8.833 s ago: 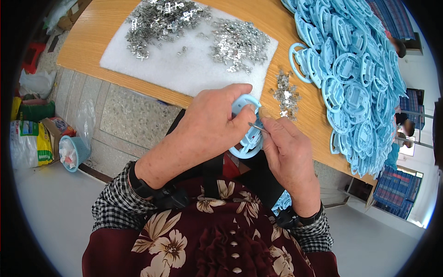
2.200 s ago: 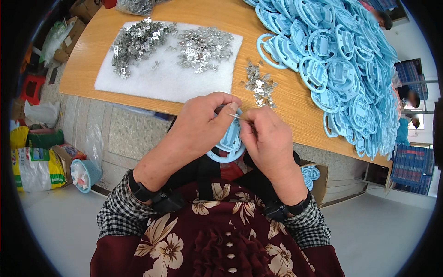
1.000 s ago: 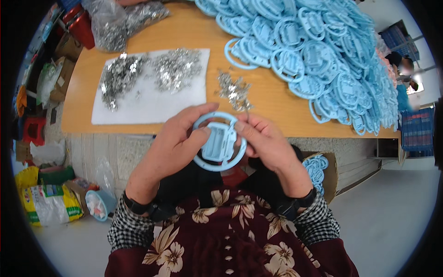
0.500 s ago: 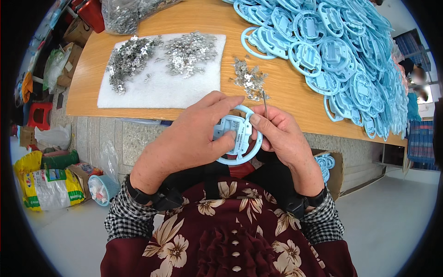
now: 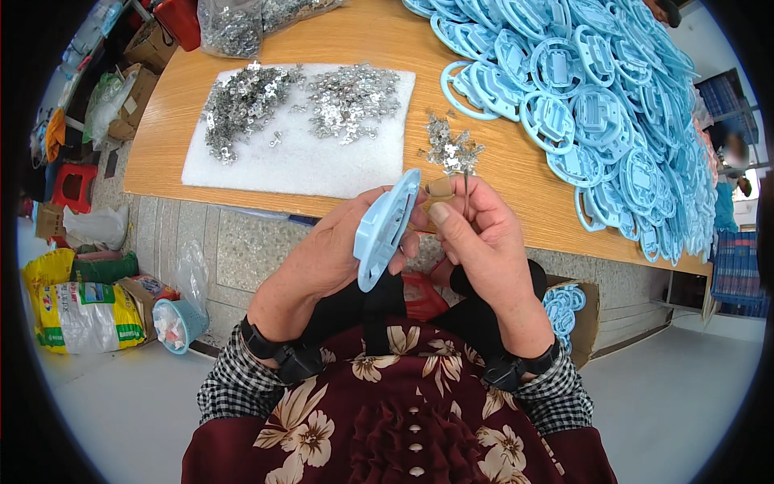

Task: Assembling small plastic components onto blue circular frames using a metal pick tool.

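Observation:
My left hand (image 5: 322, 250) is closed on a light-blue plastic ring-shaped part (image 5: 385, 230), tipped up nearly on edge, so its flat face is mostly turned from view. Close by on the right, my right hand (image 5: 486, 239) grips a thin metal tool (image 5: 467, 192) that stands upright between its fingers; its tip end shows above them. Something small and tan (image 5: 440, 188) shows at the fingertips, and I cannot make out what it is. Beyond the hands lies a little heap of small silvery metal clips (image 5: 450, 145) on the wooden table (image 5: 282, 44).
A white foam mat (image 5: 282, 168) carries two piles of metal clips, with a plastic bag of clips (image 5: 230, 28) behind. Blue ring parts (image 5: 597, 113) are heaped at the right. A cardboard box (image 5: 588, 310) of blue parts stands below, a blue bin (image 5: 181, 323) at left.
The blue ring part has turned from facing me to nearly edge-on and shifted left, away from my right hand. The tan item now shows between the hands. The view has shifted slightly.

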The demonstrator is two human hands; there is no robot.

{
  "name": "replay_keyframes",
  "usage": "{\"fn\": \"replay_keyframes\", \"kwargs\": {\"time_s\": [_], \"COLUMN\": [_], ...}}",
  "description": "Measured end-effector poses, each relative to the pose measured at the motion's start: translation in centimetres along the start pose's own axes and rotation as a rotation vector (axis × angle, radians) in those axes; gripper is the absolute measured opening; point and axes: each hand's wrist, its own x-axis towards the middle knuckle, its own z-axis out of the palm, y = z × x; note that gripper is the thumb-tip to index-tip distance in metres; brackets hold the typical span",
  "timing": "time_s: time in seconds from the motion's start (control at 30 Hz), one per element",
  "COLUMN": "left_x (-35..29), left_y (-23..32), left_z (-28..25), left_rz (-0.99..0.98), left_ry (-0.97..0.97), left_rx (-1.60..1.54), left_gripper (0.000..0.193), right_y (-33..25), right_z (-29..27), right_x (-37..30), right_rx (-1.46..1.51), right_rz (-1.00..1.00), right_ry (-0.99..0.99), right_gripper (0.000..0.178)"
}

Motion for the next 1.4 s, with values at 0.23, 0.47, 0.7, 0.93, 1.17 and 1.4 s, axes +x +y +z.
{"fn": "replay_keyframes", "kwargs": {"time_s": [0.23,0.47,0.7,0.93,1.17,1.4], "left_x": [-0.1,0.0,-0.6,-2.8,-5.2,-6.6], "left_y": [-0.2,0.3,-0.1,0.8,0.2,1.1], "left_z": [0.6,0.4,-0.7,-3.2,-6.2,-6.9], "left_rz": [0.02,-0.002,-0.028,0.041,0.046,0.06], "left_ry": [0.051,0.018,-0.027,0.135,0.374,0.403], "left_rx": [-0.022,0.059,-0.26,-0.034,-0.202,-0.08], "left_gripper": [0.049,0.045,0.052,0.046,0.031,0.029], "right_y": [0.3,0.8,-0.3,-1.0,-0.7,0.7], "right_z": [1.0,-0.3,-1.4,1.5,8.9,12.3], "right_x": [0.3,1.2,1.5,5.9,11.5,14.7], "right_rx": [-0.032,-0.149,-0.095,-0.656,-0.986,-1.174], "right_rz": [-0.03,0.005,0.081,-0.227,-0.492,-0.574], "right_ry": [-0.072,0.005,-0.024,-0.066,-0.24,-0.282], "right_gripper": [0.009,0.015,0.014,0.018,0.023,0.019]}}
